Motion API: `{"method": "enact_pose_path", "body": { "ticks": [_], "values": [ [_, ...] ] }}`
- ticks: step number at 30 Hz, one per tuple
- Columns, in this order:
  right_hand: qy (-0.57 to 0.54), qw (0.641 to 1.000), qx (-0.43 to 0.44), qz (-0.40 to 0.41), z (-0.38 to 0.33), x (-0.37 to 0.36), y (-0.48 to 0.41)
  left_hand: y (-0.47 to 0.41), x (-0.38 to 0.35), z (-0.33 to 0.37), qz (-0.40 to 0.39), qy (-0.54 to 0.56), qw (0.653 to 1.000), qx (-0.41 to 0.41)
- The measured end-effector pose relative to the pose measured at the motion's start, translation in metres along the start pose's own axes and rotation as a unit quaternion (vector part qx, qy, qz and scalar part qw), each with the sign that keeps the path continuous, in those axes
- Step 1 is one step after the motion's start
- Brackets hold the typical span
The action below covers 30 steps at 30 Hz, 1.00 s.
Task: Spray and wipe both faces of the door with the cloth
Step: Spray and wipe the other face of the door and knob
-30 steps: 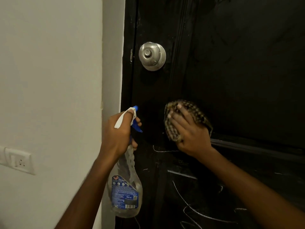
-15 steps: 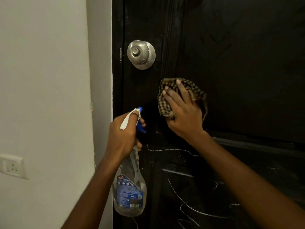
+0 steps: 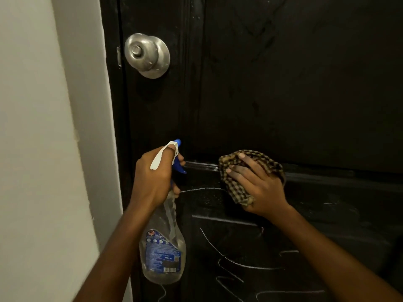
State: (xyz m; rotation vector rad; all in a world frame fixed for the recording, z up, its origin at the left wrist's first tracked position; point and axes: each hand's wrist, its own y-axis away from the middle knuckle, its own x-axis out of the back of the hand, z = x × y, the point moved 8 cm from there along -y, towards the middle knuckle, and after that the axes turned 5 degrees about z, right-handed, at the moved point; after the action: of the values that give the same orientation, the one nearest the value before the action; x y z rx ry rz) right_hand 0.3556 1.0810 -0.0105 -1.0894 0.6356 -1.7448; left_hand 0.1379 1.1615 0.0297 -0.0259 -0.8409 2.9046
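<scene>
Left hand (image 3: 152, 177) grips spray bottle (image 3: 163, 253); right hand (image 3: 259, 188), fingers flat, presses checked cloth (image 3: 271, 164) on door (image 3: 283, 83); unpinched, it could slip.

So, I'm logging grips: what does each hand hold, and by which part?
Left hand grips the spray bottle by its neck, under the trigger. Right hand presses the checked cloth against the door, fingers spread across it.

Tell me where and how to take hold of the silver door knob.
Grip the knob round its rounded ball, coming straight at the door from the front. It stands proud of the door on a round base plate, which seems to leave room for fingers behind its rim. The door's edge and the wall lie close on its left, so favour the right.
</scene>
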Motion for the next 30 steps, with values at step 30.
{"method": "enact_pose_path", "body": {
  "ticks": [30],
  "values": [
    [-0.015, 0.909, -0.32, 0.267, 0.162, 0.104, 0.183, 0.046, -0.175, 0.009, -0.187, 0.051, 0.98, 0.037]
  ]
}}
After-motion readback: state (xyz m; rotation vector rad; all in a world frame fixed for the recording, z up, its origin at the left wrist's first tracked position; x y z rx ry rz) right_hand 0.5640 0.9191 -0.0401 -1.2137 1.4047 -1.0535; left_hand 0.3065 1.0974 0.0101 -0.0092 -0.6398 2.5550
